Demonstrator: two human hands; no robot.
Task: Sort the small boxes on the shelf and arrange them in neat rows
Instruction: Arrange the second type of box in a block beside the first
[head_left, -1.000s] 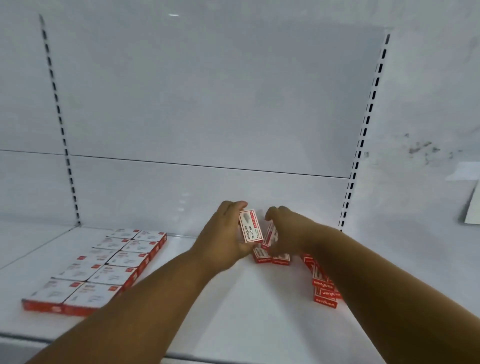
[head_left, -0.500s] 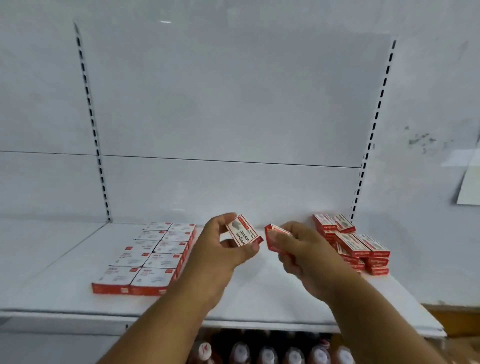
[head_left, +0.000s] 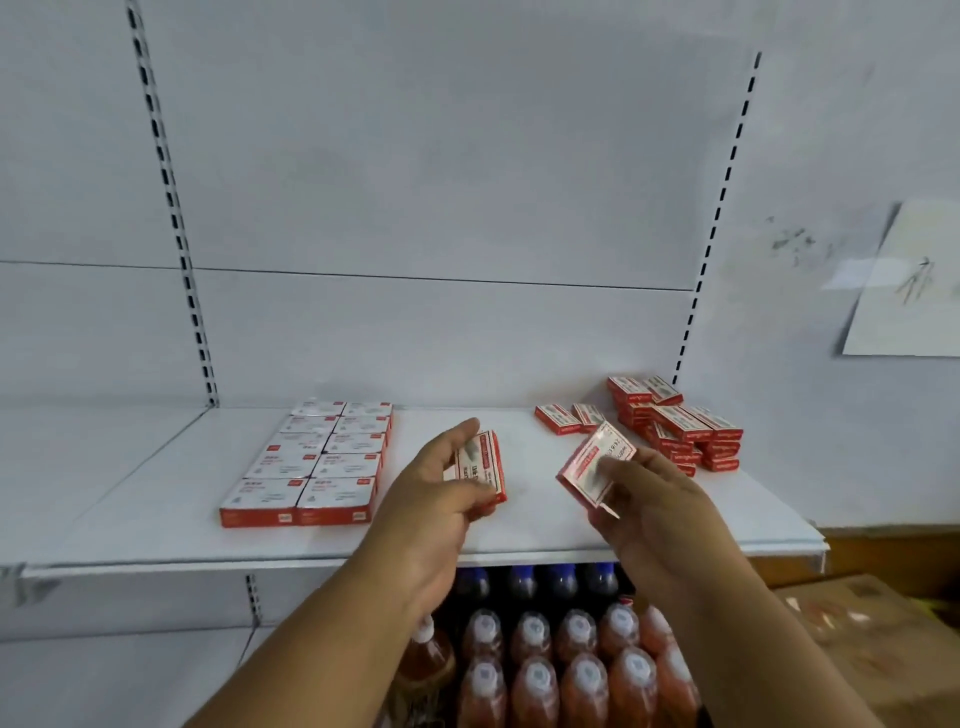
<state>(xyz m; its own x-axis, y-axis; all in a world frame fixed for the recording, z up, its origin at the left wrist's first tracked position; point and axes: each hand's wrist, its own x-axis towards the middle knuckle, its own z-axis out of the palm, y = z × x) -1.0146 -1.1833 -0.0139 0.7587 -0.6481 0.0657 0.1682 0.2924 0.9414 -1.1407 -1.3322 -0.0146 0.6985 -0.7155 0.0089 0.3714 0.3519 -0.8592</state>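
Two small red-and-white cardboard boxes are up over the white metal shelf (head_left: 156, 499): left hand (head_left: 441, 488) pinches one box (head_left: 480, 467), right hand (head_left: 644, 499) grips the other box (head_left: 595, 462). Left of them, the neat double row of boxes (head_left: 322, 462); right of them, the loose pile (head_left: 675, 426).

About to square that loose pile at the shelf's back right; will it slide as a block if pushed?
Probably not: the loose pile is stacked crooked, so boxes would likely shift separately and topple. They look light and stiff, as each hand's grip carries one easily.
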